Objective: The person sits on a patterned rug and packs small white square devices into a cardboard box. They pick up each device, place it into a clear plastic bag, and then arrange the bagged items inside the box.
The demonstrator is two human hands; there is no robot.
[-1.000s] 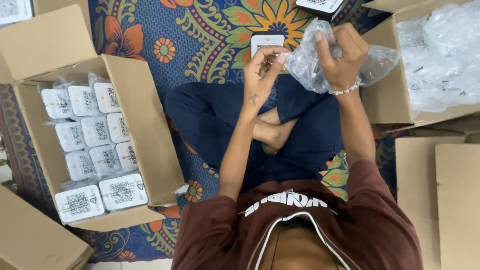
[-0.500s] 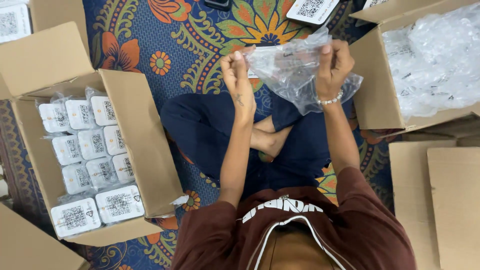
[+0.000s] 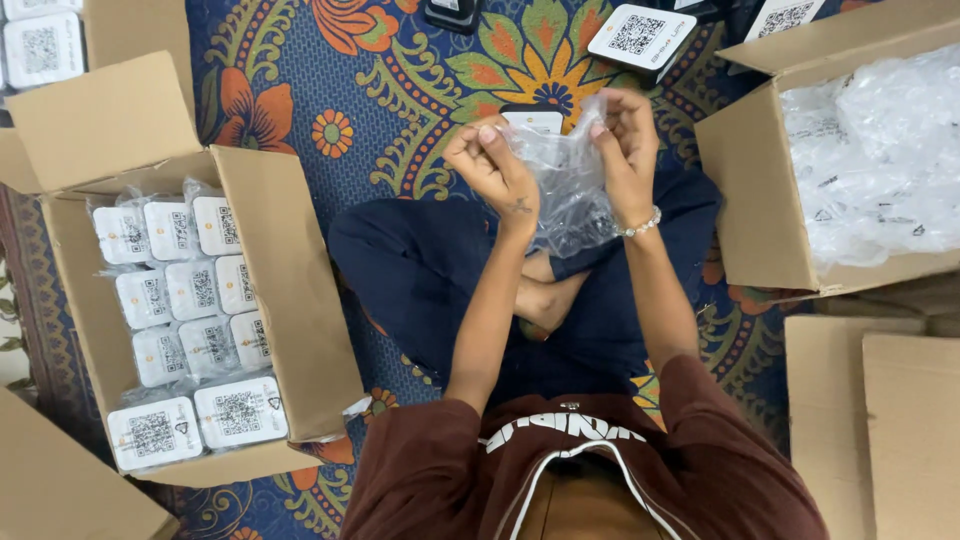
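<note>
Clear, crinkled plastic is what we see between both hands: a bag [image 3: 568, 185] held up in front of the chest, above the crossed legs in dark blue trousers. The left hand [image 3: 497, 165] is raised with the forearm nearly upright, fingers curled and pinched on the bag's upper left edge. The right hand [image 3: 627, 145], a beaded bracelet [image 3: 640, 226] at its wrist, grips the upper right edge, fingers bent inward. The bag hangs down between the wrists; whether anything sits inside it we cannot tell, as the film is too wrinkled. Just beyond the hands a white square device [image 3: 531, 120] lies on the patterned rug [image 3: 330, 90]. To the left stands an open cardboard box [image 3: 290, 290] filled with wrapped white devices [image 3: 190, 290]; to the right another box [image 3: 750, 200] holds loose clear bags [image 3: 870, 160].
</note>
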